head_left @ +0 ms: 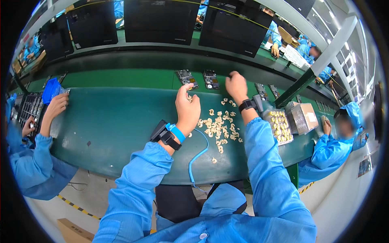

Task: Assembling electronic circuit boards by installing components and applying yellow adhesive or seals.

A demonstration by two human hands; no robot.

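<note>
My left hand (187, 113) is raised over the dark green mat at the near edge of a circuit board (184, 75). Its fingers curl toward the thumb, and a small pale yellow piece shows at them. To the right, my right hand (236, 86) hovers beside a second circuit board (210, 77) with a round silvery part. Its fingers are bent and closed; whatever they hold is hidden. Below and between my hands lie many small cream-coloured curled pieces (219, 127), scattered loosely. A black strap and a blue band with a coiled cord (197, 156) circle my left wrist.
Right of my right forearm stands a clear tray (280, 127) of round yellowish parts, beside a wrapped carton (304, 117). More circuit boards (261, 92) lie along the green strip behind the mat. Co-workers sit at both sides; a blue bin (51, 91) is far left. Dark monitors (158, 22) hang above.
</note>
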